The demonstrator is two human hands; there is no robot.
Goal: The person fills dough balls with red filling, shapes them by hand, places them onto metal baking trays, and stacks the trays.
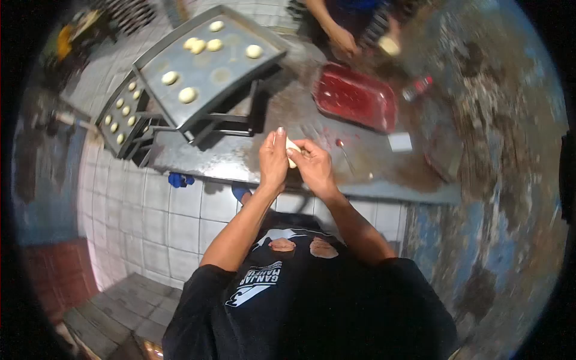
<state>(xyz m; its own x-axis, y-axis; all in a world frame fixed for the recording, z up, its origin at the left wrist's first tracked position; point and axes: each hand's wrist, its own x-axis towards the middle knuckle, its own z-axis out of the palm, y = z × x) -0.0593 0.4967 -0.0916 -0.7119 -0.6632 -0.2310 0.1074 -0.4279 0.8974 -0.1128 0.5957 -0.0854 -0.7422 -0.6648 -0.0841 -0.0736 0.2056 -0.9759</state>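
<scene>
A piece of pale dough (292, 157) is held between both hands above the table's front edge. My left hand (275, 157) is closed on its left side, with the thumb pointing up along it. From the right, my right hand (313, 165) grips the same piece, its thumb pressed against the dough. Fingers hide part of the piece. To the right of the hands, a spoon (345, 156) with red material on it lies on the table (240, 159). Behind it is a red tray (360, 99) with red filling smeared inside.
A metal tray (234, 66) with several dough balls stands raised at the left; a lower tray (123, 114) holds more. A white square (400, 142) and small bottle (418, 88) lie at the right. Across the table, another person's hand (345, 43) shows near dough (389, 46).
</scene>
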